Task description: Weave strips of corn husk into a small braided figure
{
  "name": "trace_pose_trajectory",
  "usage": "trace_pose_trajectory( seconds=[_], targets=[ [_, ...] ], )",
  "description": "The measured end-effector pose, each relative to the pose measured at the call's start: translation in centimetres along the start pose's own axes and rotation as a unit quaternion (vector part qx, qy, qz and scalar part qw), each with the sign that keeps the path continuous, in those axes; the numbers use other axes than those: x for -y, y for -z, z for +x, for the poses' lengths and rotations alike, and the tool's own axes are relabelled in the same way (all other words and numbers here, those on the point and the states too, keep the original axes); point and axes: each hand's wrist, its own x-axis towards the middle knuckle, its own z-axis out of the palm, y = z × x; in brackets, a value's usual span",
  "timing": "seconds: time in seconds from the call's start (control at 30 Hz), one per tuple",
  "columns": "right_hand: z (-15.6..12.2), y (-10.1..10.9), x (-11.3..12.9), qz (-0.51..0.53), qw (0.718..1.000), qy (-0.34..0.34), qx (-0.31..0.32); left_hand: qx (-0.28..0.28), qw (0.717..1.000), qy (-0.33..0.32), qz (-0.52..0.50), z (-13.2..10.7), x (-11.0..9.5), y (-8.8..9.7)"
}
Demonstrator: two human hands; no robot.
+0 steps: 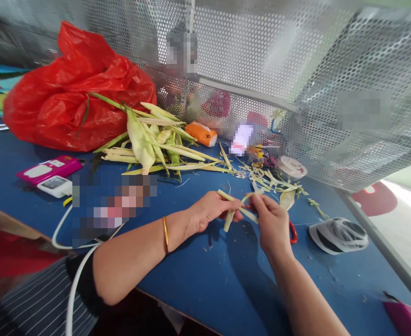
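My left hand (214,210), with a gold bangle on the wrist, is closed around pale green leaf strips (229,219) that cross each other. My right hand (271,219) pinches the end of a thin strip that bends across between the two hands. Both hands are just above the blue table. Beside the right palm shows a red loop handle (293,232), apparently of scissors; the hand hides most of it, and I cannot tell whether it is held. Behind the hands lies a heap of long pale green leaves and stalks (140,140).
A large red plastic bag (75,93) stands at the back left. Leaf scraps (261,178), an orange packet (201,134), a lit phone (241,139) and a tape roll (291,167) lie before the perforated screen (243,51). A plastic-wrapped roll (338,235) is at right; a white cable (73,289) crosses my left arm.
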Motion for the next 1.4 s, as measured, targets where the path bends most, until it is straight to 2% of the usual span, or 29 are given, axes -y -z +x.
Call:
trace_pose_trajectory(
  seconds=[0.07, 0.13, 0.17, 0.33, 0.53, 0.77, 1.07, 1.23, 1.33, 1.4],
  targets=[
    [0.1, 0.3, 0.1, -0.015, 0.996, 0.046, -0.073, -0.019, 0.998, -0.024, -0.049, 0.2, -0.1, 0.2],
    [-0.1, 0.3, 0.2, -0.010, 0.992, 0.062, -0.111, -0.040, 0.995, -0.054, -0.077, 0.4, -0.3, 0.3],
    [-0.2, 0.2, 0.2, -0.012, 0.993, 0.059, -0.106, -0.049, 0.993, -0.065, -0.083, 0.4, -0.3, 0.4],
    [-1.2, -0.5, 0.2, -0.058, 0.998, 0.033, 0.008, -0.060, 0.987, -0.094, -0.118, 0.6, -0.4, 0.5],
    [-1.8, -1.2, 0.2, -0.098, 0.988, 0.043, 0.113, -0.061, 0.984, -0.086, -0.147, 0.4, -0.2, 0.1],
    [-2.4, -1.5, 0.5, -0.133, 0.972, 0.140, 0.131, -0.063, 0.982, -0.059, -0.169, 0.4, 0.0, -0.1],
    [-2.6, -1.5, 0.8, -0.135, 0.962, 0.171, 0.164, -0.070, 0.981, -0.056, -0.171, 0.3, 0.0, -0.2],
    [-2.8, -1.7, 0.8, -0.123, 0.972, 0.133, 0.149, -0.054, 0.986, -0.049, -0.152, 0.4, -0.3, 0.2],
    [-2.4, -1.5, 0.5, -0.100, 0.988, 0.051, 0.109, -0.044, 0.986, -0.033, -0.155, 0.6, -0.5, 0.5],
    [-1.9, -1.3, 0.2, -0.049, 0.996, -0.001, 0.071, -0.050, 0.986, -0.027, -0.158, 0.6, -0.6, 0.6]
  ],
)
